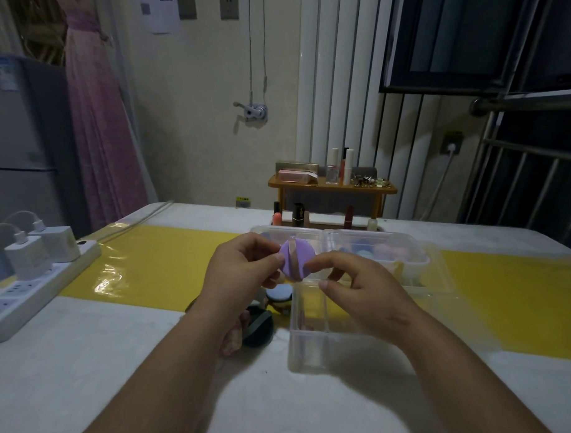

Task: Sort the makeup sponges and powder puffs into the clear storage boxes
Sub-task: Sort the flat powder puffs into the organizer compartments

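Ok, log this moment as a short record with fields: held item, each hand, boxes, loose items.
held item: purple powder puff, strap toward the camera, raised above the boxes
left hand: pinches the puff's left edge
right hand: holds its right edge by the fingertips
near clear box: open; contents unclear
far clear box: several coloured pieces inside
loose on table: dark puff, pale blue puff

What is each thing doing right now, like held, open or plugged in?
Round purple powder puff with a strap: held up in the air.
Left hand: pinches the puff's left edge.
Right hand: pinches its right edge.
Near clear plastic storage box: open on top.
Far clear plastic storage box: holds several puffs.
White chargers: plugged into the white power strip.
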Tool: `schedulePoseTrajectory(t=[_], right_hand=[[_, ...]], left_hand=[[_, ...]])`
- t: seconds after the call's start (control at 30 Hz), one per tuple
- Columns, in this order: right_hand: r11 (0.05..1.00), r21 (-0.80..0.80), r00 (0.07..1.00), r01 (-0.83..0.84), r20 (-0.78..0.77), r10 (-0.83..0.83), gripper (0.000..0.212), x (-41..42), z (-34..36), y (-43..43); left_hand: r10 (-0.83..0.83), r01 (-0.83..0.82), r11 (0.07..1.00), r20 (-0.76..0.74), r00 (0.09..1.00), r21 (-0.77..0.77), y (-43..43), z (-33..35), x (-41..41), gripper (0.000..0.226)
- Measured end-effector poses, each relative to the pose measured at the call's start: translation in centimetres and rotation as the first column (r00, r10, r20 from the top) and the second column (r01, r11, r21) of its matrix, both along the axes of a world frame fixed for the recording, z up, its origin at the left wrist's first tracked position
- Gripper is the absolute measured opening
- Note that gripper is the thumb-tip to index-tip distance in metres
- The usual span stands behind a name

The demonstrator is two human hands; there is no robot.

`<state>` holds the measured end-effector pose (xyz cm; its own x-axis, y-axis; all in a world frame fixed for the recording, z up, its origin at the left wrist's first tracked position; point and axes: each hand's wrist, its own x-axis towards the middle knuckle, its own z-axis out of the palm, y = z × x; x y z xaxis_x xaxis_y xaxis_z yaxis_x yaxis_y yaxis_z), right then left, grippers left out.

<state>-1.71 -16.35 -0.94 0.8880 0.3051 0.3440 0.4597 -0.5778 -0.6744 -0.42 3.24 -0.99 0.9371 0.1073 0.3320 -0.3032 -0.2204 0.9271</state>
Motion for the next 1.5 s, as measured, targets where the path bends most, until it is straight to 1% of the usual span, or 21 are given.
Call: schedulePoseTrajectory(t=[0.2, 0.33, 0.43, 0.57, 0.67, 1.1, 1.23, 1.33, 1.37, 1.43, 1.5], right_hand=[[0.989, 0.144, 0.995, 0.033, 0.084, -0.045, 0.027, 0.1, 0.1, -0.1], [0.987, 0.162, 0.994, 0.014, 0.100, -0.030, 0.016, 0.1, 0.1, -0.1], [0.991, 0.136, 0.997, 0.001, 0.079, -0.012, 0.015, 0.2, 0.0, -0.2], [0.998, 0.055, 0.999, -0.021, 0.041, 0.019, 0.014, 0.3, -0.2, -0.1], [0.999, 0.017, 0.999, -0.030, 0.012, 0.030, 0.019, 0.1, -0.2, -0.1], [0.993, -0.113, 0.999, -0.027, -0.042, 0.022, 0.018, 0.1, -0.1, 0.1], [0.994, -0.102, 0.996, -0.041, -0.085, 0.032, 0.025, -0.1, -0.1, 0.2], [0.995, -0.094, 0.998, -0.015, -0.063, 0.009, 0.027, 0.0, -0.2, 0.2], [0.995, -0.097, 0.998, -0.012, -0.061, 0.006, 0.026, 0.0, -0.1, 0.2], [0.994, -0.105, 0.998, -0.009, -0.061, 0.003, 0.024, -0.1, -0.1, 0.2], [0.994, -0.111, 0.998, -0.009, -0.063, 0.002, 0.024, -0.1, 0.0, 0.2]], left_hand=[[0.067, -0.066, 0.998, 0.090, 0.994, -0.018, 0.1, -0.1, 0.1, 0.006], [0.100, -0.101, 0.995, 0.113, 0.989, 0.004, 0.2, -0.2, 0.1, 0.010], [0.108, -0.109, 0.994, 0.123, 0.986, 0.000, 0.2, -0.2, 0.1, 0.011], [0.104, -0.106, 0.994, 0.133, 0.986, 0.008, 0.2, -0.1, 0.0, 0.010], [0.102, -0.105, 0.994, 0.138, 0.985, 0.010, 0.2, 0.0, -0.1, 0.010], [0.117, -0.119, 0.993, 0.135, 0.984, 0.013, 0.2, 0.1, -0.1, 0.011], [0.134, -0.138, 0.990, 0.155, 0.979, 0.015, 0.4, 0.0, 0.0, 0.012], [0.158, -0.163, 0.986, 0.163, 0.974, 0.019, 0.5, 0.0, 0.1, 0.010], [0.165, -0.172, 0.985, 0.164, 0.973, 0.031, 0.6, 0.0, 0.1, 0.009], [0.178, -0.196, 0.975, 0.158, 0.971, 0.103, 0.8, 0.0, 0.2, 0.009], [0.184, -0.205, 0.964, 0.133, 0.974, 0.172, 1.2, 0.0, 0.4, 0.018]])
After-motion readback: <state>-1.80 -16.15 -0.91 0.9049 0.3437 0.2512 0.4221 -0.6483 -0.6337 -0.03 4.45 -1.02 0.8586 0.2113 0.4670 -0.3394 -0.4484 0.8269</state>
